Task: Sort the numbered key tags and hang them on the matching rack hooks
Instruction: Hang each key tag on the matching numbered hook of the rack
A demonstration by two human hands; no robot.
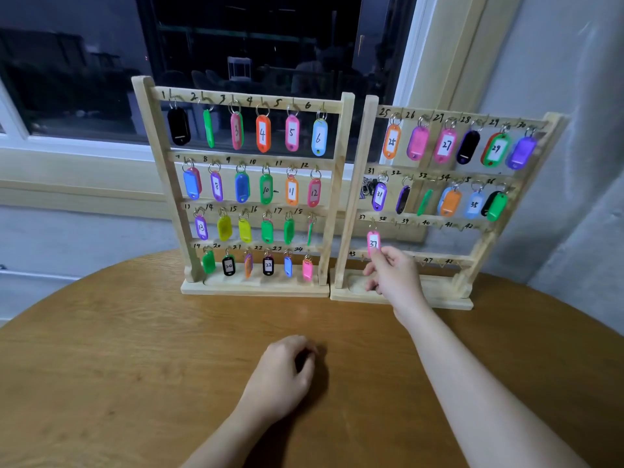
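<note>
Two wooden racks stand side by side at the table's far edge. The left rack [337,184] has hooks 1 to 24, each with a coloured tag. The right rack [363,184] carries tags on rows 25 to 36. On its third row a pink tag marked 37 [373,241] hangs under the hook labelled 37; my right hand [393,275] pinches its lower end. The other hooks of that row and the row below it are bare. My left hand [287,369] rests on the table with fingers curled under; nothing shows in it.
The round wooden table [135,349] spreads in front of the racks. Behind them are a window sill and a dark window [253,45]. A grey wall [574,163] stands close to the right rack's right side.
</note>
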